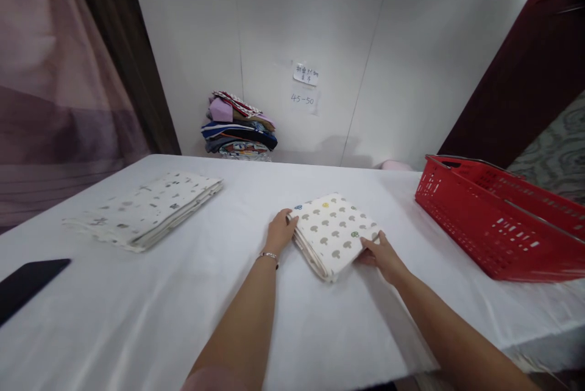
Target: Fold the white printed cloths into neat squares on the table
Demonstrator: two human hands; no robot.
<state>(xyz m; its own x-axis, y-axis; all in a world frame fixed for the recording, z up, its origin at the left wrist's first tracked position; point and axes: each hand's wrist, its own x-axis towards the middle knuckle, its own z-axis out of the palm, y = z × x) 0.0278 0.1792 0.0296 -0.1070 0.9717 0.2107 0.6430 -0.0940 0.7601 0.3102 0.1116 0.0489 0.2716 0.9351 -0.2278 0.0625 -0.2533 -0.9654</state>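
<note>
Single view, head-worn: we look forward and down across the white surface [247,208] from above its near side, left hand [280,231] and right hand [382,257] near, below centre; we face the pale wall [196,31] behind, roughly square-on.

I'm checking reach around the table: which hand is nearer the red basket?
Right. The right hand holds the right corner of the folded cloth, with the red basket off to its right; the left hand is farther away, at the cloth's left corner.
</note>
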